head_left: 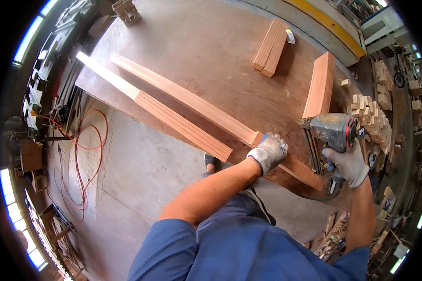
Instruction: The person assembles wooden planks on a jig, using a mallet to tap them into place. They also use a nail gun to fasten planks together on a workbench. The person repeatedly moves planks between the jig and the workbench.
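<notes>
My left hand (270, 151), in a white work glove, is closed over a long reddish wooden bar (185, 99) near a stepped joint, where a shorter length of wood (303, 174) carries on to the right. In my gloved right hand (350, 165) is a grey and black nail gun (330, 127), gripped by its handle. Its magazine and nose sit just right of the bar and appear apart from it. A second wooden board (185, 125), grooved and with a pale far end, lies to the left along the table edge.
Two short blocks (270, 49) lie together at the table's far side. A wide board (319, 86) rests beyond the nail gun. Stacked pale wood pieces (373, 117) stand at right. An orange hose (100, 140) loops over the floor at left. The table (173, 42) ends near my body.
</notes>
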`<move>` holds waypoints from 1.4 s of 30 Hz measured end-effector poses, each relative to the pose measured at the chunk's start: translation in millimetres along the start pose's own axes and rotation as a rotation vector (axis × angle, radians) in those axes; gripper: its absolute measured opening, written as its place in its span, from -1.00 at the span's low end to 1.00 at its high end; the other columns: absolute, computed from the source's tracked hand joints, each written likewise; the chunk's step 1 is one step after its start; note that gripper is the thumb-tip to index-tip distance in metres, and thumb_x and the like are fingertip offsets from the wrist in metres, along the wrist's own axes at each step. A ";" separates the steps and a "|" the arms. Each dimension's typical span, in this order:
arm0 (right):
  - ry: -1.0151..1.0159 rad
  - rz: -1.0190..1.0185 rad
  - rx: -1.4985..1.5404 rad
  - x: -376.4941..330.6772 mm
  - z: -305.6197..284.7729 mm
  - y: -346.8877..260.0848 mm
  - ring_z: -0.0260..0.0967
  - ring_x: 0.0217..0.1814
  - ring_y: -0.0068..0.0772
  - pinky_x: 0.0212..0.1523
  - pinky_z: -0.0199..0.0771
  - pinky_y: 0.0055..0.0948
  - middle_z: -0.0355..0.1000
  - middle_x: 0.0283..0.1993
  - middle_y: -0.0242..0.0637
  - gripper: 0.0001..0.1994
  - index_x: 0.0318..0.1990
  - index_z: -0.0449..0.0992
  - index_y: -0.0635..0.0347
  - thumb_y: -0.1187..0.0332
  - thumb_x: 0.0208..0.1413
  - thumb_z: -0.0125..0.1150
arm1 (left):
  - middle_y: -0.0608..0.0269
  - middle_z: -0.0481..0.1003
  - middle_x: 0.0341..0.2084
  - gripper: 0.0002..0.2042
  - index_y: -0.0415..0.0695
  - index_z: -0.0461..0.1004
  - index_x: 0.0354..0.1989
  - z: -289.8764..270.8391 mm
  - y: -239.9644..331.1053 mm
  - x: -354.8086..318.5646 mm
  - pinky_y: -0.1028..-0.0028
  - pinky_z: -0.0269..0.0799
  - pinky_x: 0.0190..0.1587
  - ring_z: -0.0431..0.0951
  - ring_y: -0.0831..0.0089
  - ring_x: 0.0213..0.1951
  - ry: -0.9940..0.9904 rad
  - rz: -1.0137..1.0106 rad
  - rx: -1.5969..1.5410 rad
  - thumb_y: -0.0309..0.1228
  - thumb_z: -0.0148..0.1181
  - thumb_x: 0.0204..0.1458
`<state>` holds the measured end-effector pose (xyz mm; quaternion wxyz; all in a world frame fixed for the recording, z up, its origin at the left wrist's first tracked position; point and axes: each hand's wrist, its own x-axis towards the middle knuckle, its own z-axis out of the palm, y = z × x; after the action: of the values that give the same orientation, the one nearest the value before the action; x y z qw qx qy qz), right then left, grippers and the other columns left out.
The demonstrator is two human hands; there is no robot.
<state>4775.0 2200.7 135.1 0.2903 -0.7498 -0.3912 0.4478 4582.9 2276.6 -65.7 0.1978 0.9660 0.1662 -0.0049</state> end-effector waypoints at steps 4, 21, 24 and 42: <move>-0.117 0.074 -0.176 34.1 23.3 -55.5 0.44 -0.27 -0.59 -0.20 0.53 -0.45 0.55 -0.26 -0.43 -0.72 -0.10 0.59 0.29 0.47 0.04 0.48 | 0.19 0.63 -0.12 -0.81 -0.09 0.60 -0.11 3.5 -0.3 4.3 0.19 0.45 0.07 0.60 0.20 0.05 -0.013 0.033 -0.064 -0.36 0.17 0.15; -0.660 0.091 -1.074 151.0 120.7 -114.2 0.58 -0.48 -0.32 -0.36 0.64 -0.32 0.57 -0.47 -0.15 -0.73 -0.30 0.60 0.36 0.28 0.01 0.37 | -0.05 0.67 -0.17 -0.82 -0.21 0.62 -0.21 11.1 2.0 6.1 0.10 0.55 0.02 0.68 0.03 -0.09 0.023 -0.004 -0.258 -0.42 0.11 0.17; -0.697 0.230 -1.063 150.8 139.8 -131.1 0.59 -0.50 -0.35 -0.38 0.66 -0.32 0.57 -0.49 -0.16 -0.74 -0.33 0.60 0.36 0.28 0.03 0.34 | -0.10 0.66 -0.18 -0.78 -0.25 0.60 -0.19 14.4 3.5 6.7 0.08 0.55 0.01 0.67 -0.03 -0.12 0.113 -0.130 -0.445 -0.40 0.06 0.21; -0.756 0.415 -1.192 163.1 178.2 -149.4 0.58 -0.55 -0.33 -0.49 0.62 -0.32 0.59 -0.48 -0.17 -0.74 -0.31 0.65 0.40 0.29 0.09 0.36 | -0.19 0.64 -0.11 -0.63 -0.24 0.59 -0.04 31.8 7.2 18.6 0.06 0.46 0.17 0.61 -0.11 0.02 0.076 -0.230 -0.640 -0.23 -0.06 0.30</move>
<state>4613.9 2432.4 103.3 -0.4119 -0.6333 -0.4919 0.4329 4604.6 2264.1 -93.7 0.4826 0.8295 0.2745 0.0611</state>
